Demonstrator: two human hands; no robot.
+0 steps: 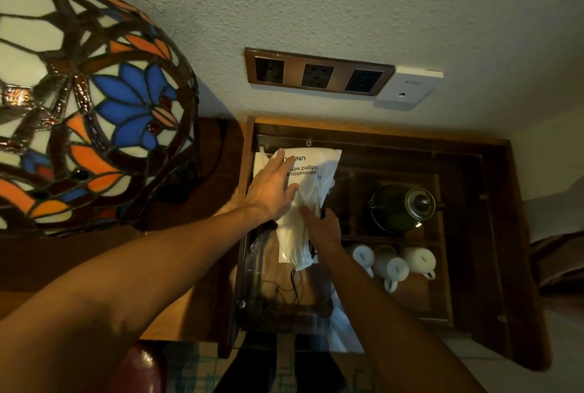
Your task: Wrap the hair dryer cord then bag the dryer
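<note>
forearms: both bare, nearest the lens, reaching fwd & down into open drawer (474,152)
L hand (271,187): fingers straight & spread, flat on upper part of white bag (313,177)
R hand (322,225): on bag's narrow lower part; fingers look curled round gathered cloth, grip partly hidden
bag: white drawstring, black print, lies in drawer's left section, mouth end toward cam; black drawstring (295,282) trails below it
dryer: not visible, can't tell if inside bag
kettle (401,206): dark, right compartment
mugs (393,263): 3 white, in a row just below kettle
lamp (82,92): stained-glass shade, far left on wood top
sockets (319,74): 3-gang plate on wall above drawer
</note>
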